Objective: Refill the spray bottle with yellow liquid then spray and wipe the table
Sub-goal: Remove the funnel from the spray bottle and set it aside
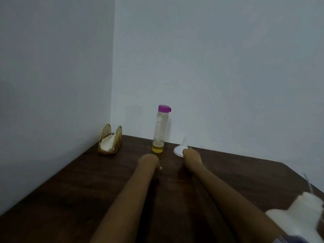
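Note:
A tall clear bottle (160, 130) with a purple cap stands near the back wall, with a little yellow liquid at its bottom. Right of it a white funnel (179, 148) sits upside down on the dark wooden table (70, 190). My right hand (192, 156) reaches it, fingers closed on its near rim. My left hand (149, 160) rests curled on the table just in front of the bottle, not touching it. A blurred white spray head (298, 218) with a thin dip tube lies at the lower right edge. The spray bottle's body is not visible.
A gold wire napkin holder (110, 141) with white napkins stands in the back left corner. Two plain walls close the table's far sides. The table's right corner is rounded, near the spray head.

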